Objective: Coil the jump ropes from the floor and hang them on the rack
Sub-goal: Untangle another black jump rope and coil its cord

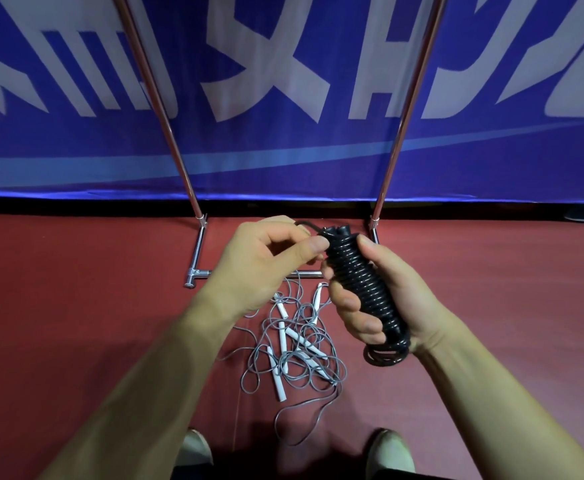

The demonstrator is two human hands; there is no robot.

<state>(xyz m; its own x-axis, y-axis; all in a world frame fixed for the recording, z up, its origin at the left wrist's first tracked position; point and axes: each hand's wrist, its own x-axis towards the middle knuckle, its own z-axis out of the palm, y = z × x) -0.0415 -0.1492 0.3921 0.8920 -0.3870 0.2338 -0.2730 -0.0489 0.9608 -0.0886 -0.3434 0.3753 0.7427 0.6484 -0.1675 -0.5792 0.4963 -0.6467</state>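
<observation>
Two bare hands meet at mid-frame above a dark red floor (75, 289). The right hand (391, 289) carries a black jump rope (359, 271), whose glossy cord is wound in tight, close turns into a thick bundle; the bundle stands tilted, top end away from the person, with a few looser loops hanging below the heel of the palm. This hand's grip is wrapped round the bundle, fingers curled over its near side and thumb pressed along its far side. The left hand (266, 258) sits just beside the bundle's upper end, its grip pinching the free length of black cord between thumb and forefinger, the other fingers curled in.

Beneath the hands, on the floor, lies a tangle of grey-corded jump ropes with white handles (301, 344), loops overlapping and one loose strand trailing toward the person. Just beyond it stands a chrome tubular rack (198, 251), its two uprights rising out of the top of the frame and its base bars resting on the floor. Behind the rack hangs a blue banner with large white characters (283, 157). Both pale shoes (193, 448) show at the bottom edge.
</observation>
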